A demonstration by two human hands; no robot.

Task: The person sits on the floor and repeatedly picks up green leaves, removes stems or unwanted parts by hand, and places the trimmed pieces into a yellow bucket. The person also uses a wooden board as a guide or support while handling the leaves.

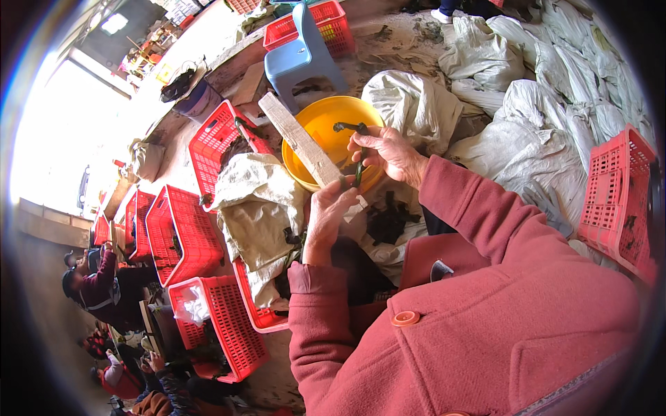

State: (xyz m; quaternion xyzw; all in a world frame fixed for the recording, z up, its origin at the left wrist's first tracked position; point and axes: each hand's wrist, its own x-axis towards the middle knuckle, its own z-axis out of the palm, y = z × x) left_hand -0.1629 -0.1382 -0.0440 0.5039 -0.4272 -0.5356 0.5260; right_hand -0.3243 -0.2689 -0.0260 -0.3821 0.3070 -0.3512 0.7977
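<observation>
A twisted dark green strip (360, 130), wet-looking and like seaweed, stretches between my two hands. My right hand (390, 154) pinches its upper part, with a curled end sticking out to the left. Lower down, my left hand (327, 213) is closed near the strip's bottom end, beside the lower end of a pale wooden board (298, 139). That board slants across a round yellow basin (334, 111) just beyond my hands. Dark scraps (390, 223) lie on pale cloth below my right wrist.
To the left, a pale sack (253, 197) drapes over a red crate (258, 315); more red crates (182, 236) stand beyond. A blue stool (290, 64) stands behind the basin. White sacks (541, 135) and another crate (617, 201) fill the right. Other people (104, 288) sit at far left.
</observation>
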